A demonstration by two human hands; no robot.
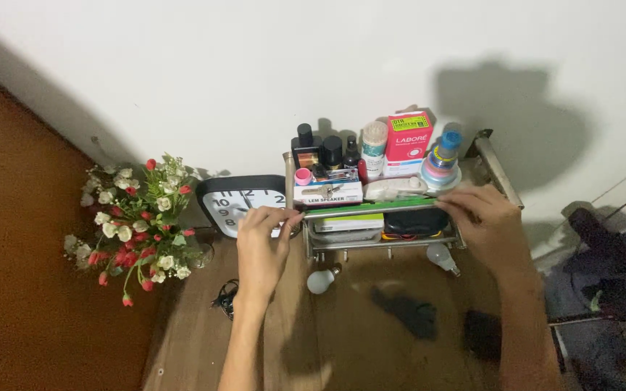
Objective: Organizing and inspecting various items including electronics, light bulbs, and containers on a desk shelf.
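Nearest the camera, two forearms reach forward over a wooden bench (pixel 371 340). A dark scrap (pixel 409 313) lies on the bench between them, and a small black tangle (pixel 224 298) sits just left of the left wrist.

The left hand (pixel 262 242) is pinched, fingertips closed on the left end of a green ruler (pixel 371 207). The right hand (pixel 488 224) rests curled over the ruler's right end, fingers pressed down on it; whether it grips cannot be told. The ruler lies flat along the front edge of a metal rack (pixel 382 242).

Two white light bulbs lie under the rack: one (pixel 323 279) at the left, one (pixel 442 258) at the right.

On the rack stand a white carton (pixel 327 194), dark bottles (pixel 331 152), a red box (pixel 409 145) and a stack of tape rolls (pixel 442 165).

Left of the rack, a black clock (pixel 237 203) leans against the white wall (pixel 255 72). Further left, a bouquet of red and white flowers (pixel 139 221).
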